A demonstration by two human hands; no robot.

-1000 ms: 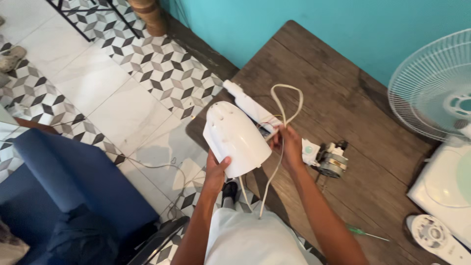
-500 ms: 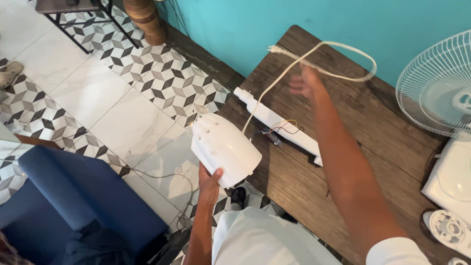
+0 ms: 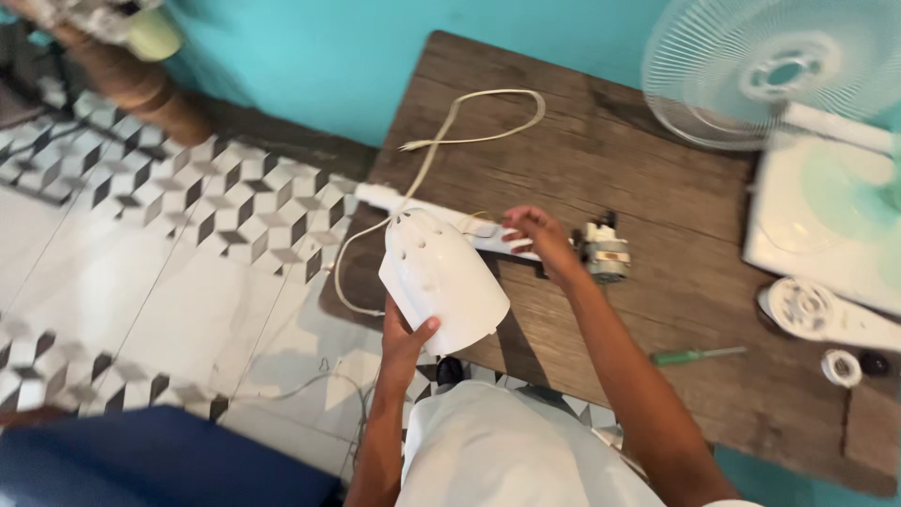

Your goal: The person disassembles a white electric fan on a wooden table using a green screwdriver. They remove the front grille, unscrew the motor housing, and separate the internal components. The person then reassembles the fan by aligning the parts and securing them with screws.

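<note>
My left hand (image 3: 405, 340) grips the lower edge of a white plastic fan motor cover (image 3: 439, 278), holding it tilted over the near left corner of the wooden table (image 3: 601, 169). My right hand (image 3: 535, 237) rests on a white fan neck piece (image 3: 441, 214) lying across the table, fingers curled over it beside thin wires. A small metal fan motor (image 3: 603, 252) sits just right of that hand. A white power cord (image 3: 469, 131) lies looped on the far side of the table and hangs off the left edge.
A white fan grille (image 3: 770, 70) leans at the back right above a white fan base (image 3: 826, 216). A green screwdriver (image 3: 696, 355), a white round part (image 3: 809, 308) and small caps (image 3: 841, 366) lie at the right. Patterned floor tiles (image 3: 188, 216) and a blue seat (image 3: 160, 465) are on the left.
My right hand laid the cord out across the far side of the table, then came back down onto the white neck piece by the motor. The left hand still holds the cover.
</note>
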